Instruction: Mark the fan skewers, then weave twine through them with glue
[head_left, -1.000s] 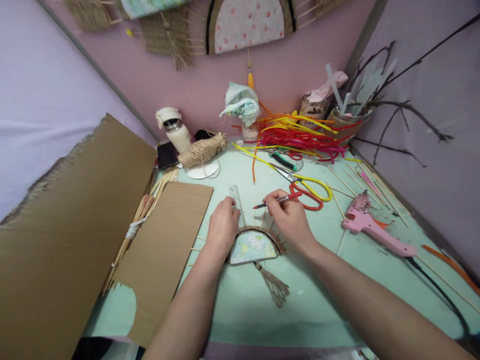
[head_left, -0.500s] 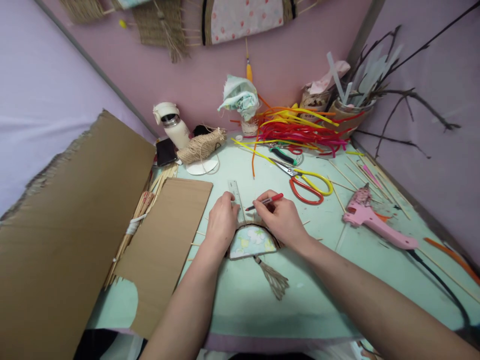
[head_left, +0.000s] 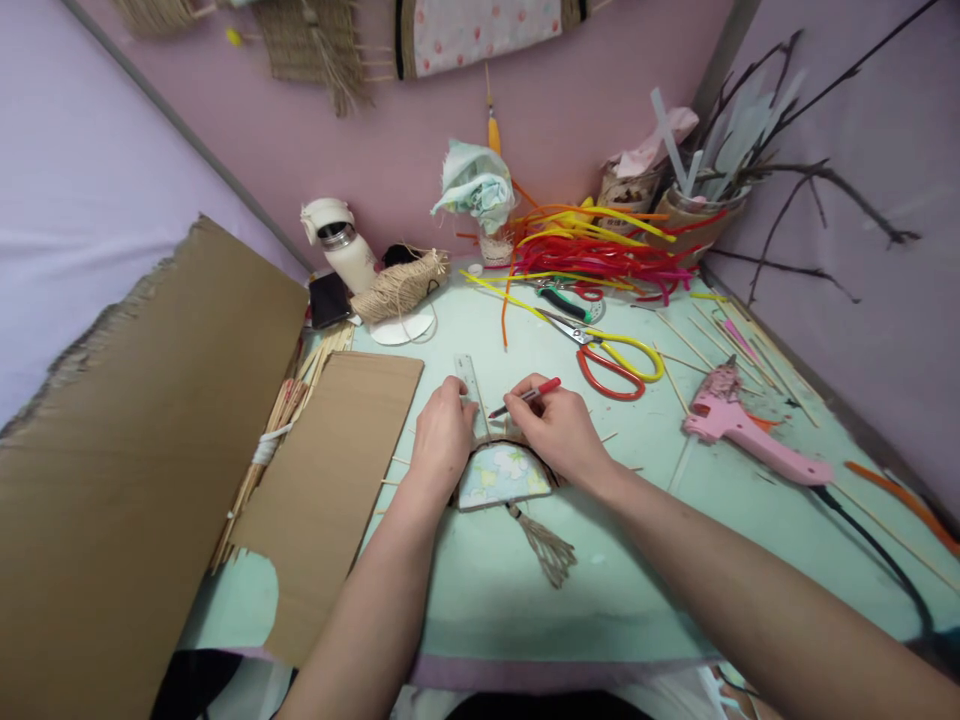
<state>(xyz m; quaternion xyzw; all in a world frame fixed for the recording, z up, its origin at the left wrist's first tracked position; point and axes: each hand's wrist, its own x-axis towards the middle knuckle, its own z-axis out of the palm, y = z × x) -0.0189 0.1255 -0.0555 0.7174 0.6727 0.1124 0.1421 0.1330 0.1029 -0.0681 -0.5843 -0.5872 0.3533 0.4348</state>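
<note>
While the small half-round fabric-covered fan (head_left: 501, 475) lies on the mint-green table (head_left: 480, 600) just under both hands, the right hand (head_left: 559, 430) pinches a red pen (head_left: 525, 397) above it; the left hand (head_left: 442, 440), beside, presses a clear plastic ruler (head_left: 470, 381) flat.
</note>
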